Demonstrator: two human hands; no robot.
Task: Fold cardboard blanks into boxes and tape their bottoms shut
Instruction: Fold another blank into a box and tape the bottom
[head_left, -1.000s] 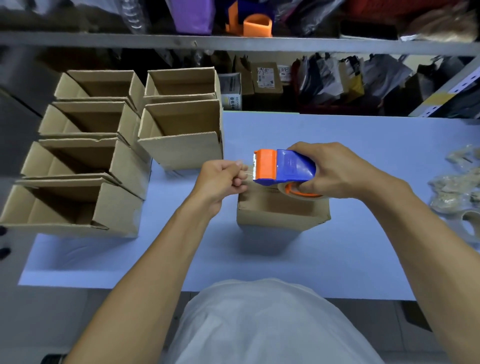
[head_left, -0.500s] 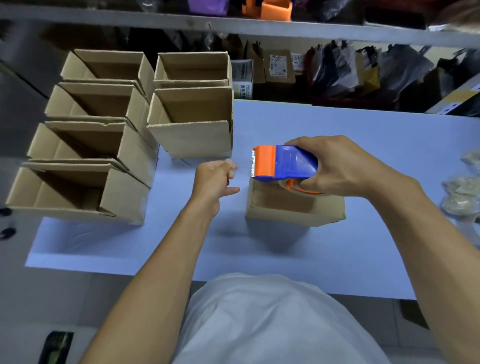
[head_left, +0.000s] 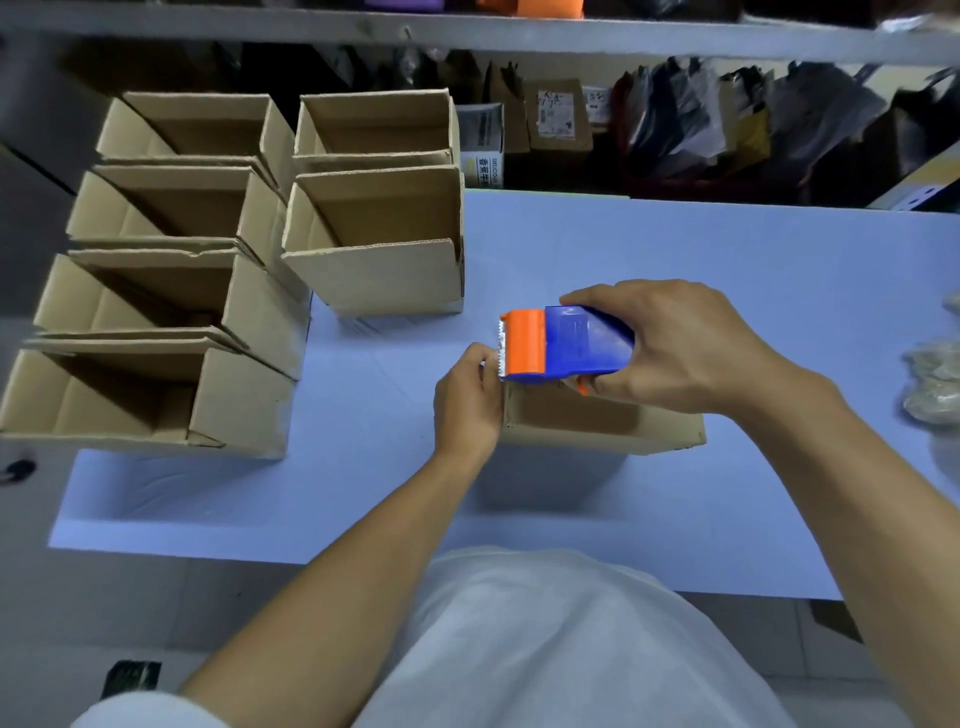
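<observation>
A small cardboard box (head_left: 597, 428) stands on the blue table (head_left: 727, 291) in front of me. Above it my right hand (head_left: 670, 348) grips a blue and orange tape dispenser (head_left: 563, 348), its toothed orange end pointing left. My left hand (head_left: 467, 402) sits at the box's left edge, with thumb and fingers pinched together right at the dispenser's cutter. The tape itself is too thin and clear to make out. The box's top face is mostly hidden under the dispenser and my right hand.
Several folded open boxes (head_left: 171, 306) crowd the table's left side, two more (head_left: 379, 228) beside them toward the middle. Packets lie at the right edge (head_left: 935, 384). Shelves with bags and cartons (head_left: 556, 114) run behind the table.
My left hand let go and dropped away from the dispenser half a second ago, then came back up to its cutter end. The dispenser stayed over the box.
</observation>
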